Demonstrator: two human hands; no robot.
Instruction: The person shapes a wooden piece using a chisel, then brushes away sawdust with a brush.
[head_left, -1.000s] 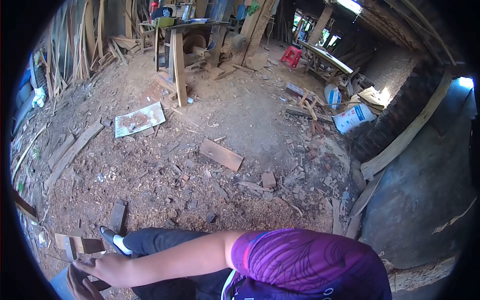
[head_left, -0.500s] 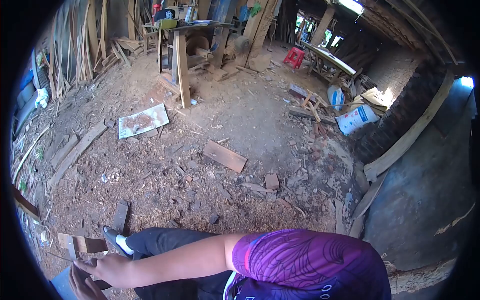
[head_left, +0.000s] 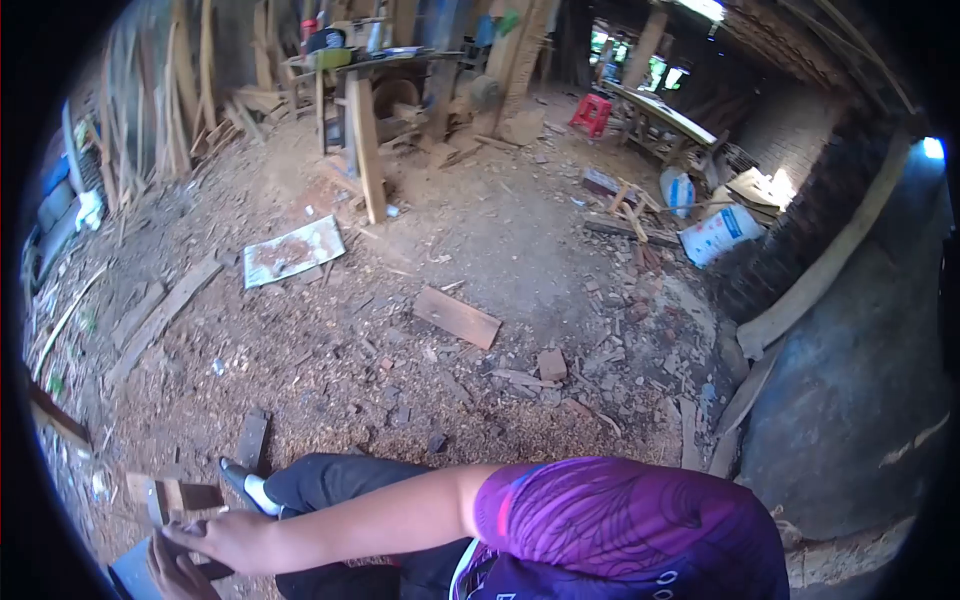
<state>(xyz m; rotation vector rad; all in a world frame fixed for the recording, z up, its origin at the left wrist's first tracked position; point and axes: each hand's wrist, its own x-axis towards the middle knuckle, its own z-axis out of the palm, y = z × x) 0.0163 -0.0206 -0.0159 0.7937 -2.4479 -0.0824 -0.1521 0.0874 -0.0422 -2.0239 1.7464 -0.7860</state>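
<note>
At the lower left, my right hand (head_left: 228, 541) reaches across with its fingers bent over a dark, narrow piece, mostly hidden beneath them. My left hand (head_left: 176, 572) is close against it, fingers curled at the same piece; its kind I cannot make out. A flat greyish strip (head_left: 156, 503) sticks up just beyond the fingers. It crosses a wooden block (head_left: 190, 494), pale on one face and darker on another. Beside my left hand, a blue-grey flat surface (head_left: 131, 577) shows at the picture's edge.
My shoe (head_left: 237, 476) rests near a dark board (head_left: 253, 440). Wood shavings and scraps cover the ground, with a brown plank (head_left: 457, 317) and a whitish panel (head_left: 294, 251) farther out. Beyond are a workbench (head_left: 405, 58), a red stool (head_left: 591, 115) and a white sack (head_left: 722, 236).
The view has shifted slightly, so the surroundings sit a little farther right and lower. Both hands remain together by the wooden block, with little visible change in their grip.
</note>
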